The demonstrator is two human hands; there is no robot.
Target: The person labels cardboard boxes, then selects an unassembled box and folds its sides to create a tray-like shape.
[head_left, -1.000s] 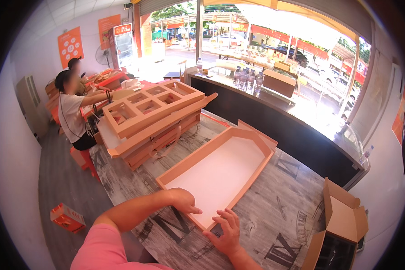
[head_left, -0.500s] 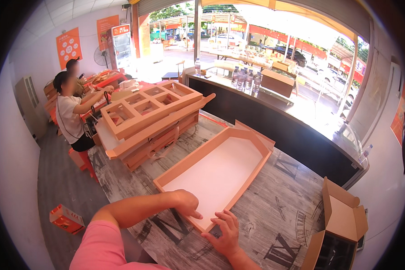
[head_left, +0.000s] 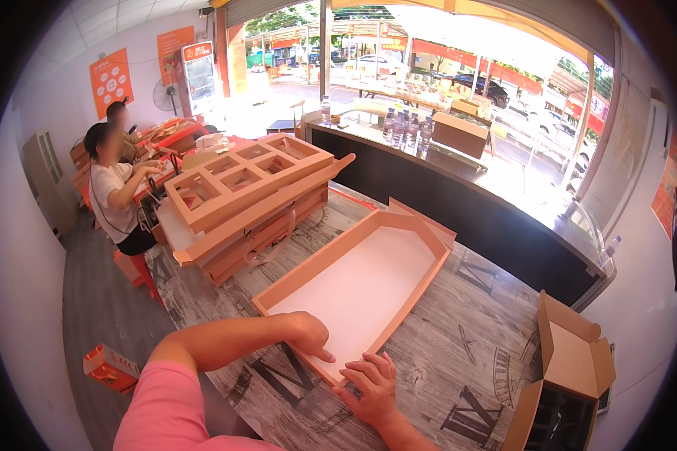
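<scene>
A long shallow orange-rimmed tray with a white inside (head_left: 361, 289) lies on the grey patterned table (head_left: 459, 346), its far end pointed. My left hand (head_left: 308, 336) rests on the tray's near end, fingers on the white panel by the rim. My right hand (head_left: 372, 383) lies flat on the table, fingertips touching the tray's near corner rim. Neither hand grips anything.
A stack of orange compartment frames and panels (head_left: 252, 199) lies on the table's far left. An open cardboard box (head_left: 568, 376) stands at the right. A seated person in white (head_left: 116, 192) works at the left. A black counter (head_left: 466, 203) runs behind. A small orange box (head_left: 109, 368) sits on the floor.
The tray has shifted slightly toward me and to the right. My left hand slid along its near end; my right hand stayed at the near corner.
</scene>
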